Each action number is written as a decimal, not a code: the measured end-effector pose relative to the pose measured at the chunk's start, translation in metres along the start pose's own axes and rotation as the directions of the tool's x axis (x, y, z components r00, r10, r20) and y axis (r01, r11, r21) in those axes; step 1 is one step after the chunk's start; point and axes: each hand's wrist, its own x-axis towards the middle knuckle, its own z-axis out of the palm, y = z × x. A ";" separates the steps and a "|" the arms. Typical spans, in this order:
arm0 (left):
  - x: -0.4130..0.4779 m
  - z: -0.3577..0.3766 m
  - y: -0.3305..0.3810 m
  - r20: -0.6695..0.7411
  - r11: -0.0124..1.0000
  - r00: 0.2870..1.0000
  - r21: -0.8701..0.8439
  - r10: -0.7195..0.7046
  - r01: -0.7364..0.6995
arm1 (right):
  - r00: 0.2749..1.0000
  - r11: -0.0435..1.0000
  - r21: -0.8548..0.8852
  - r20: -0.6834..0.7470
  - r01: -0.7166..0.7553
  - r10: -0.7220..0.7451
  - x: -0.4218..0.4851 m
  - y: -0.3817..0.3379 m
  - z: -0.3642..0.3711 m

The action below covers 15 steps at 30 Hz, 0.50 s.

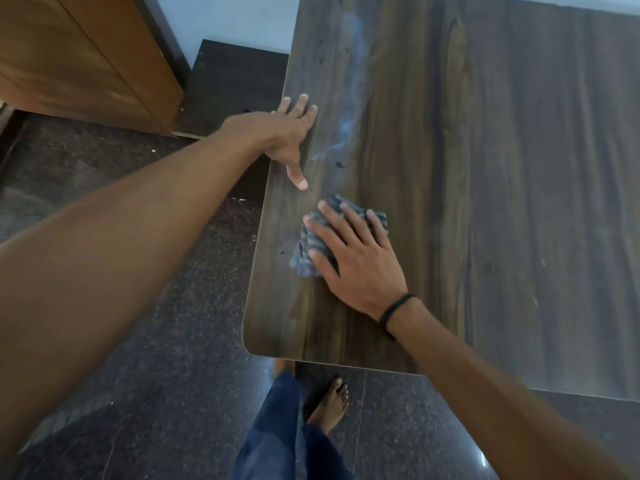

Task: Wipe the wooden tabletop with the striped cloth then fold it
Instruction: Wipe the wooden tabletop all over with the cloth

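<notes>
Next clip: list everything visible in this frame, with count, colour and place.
wooden tabletop: one, dark brown, centre and right
striped cloth: one, grey-blue, bunched on the tabletop near its left edge
smear: one, whitish, on the tabletop beyond the cloth
floor: one, dark speckled, left and bottom
wooden panel: one, orange-brown, top left
wall: one, pale blue, top
wristband: one, black, right wrist
trousers: one pair, blue, bottom centre
bare foot: one, on the floor
left hand: flat on the tabletop's left edge
right hand: flat, pressing the cloth

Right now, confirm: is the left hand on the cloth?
No, the left hand rests on the tabletop edge; the right hand presses the striped cloth.
</notes>
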 end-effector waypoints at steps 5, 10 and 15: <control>0.004 0.006 -0.008 0.000 1.000 1.000 -0.004 0.017 -0.017 | 0.992 0.992 -0.036 -0.058 -0.118 0.116 0.023 0.048 -0.013; 0.010 0.006 -0.007 0.024 1.000 1.000 0.027 0.012 -0.013 | 1.000 1.000 -0.012 -0.014 0.022 -0.022 0.007 0.011 -0.004; 0.015 0.004 -0.008 0.030 0.999 1.000 0.048 0.002 -0.004 | 0.986 0.989 -0.017 -0.080 -0.148 0.146 0.037 0.045 -0.014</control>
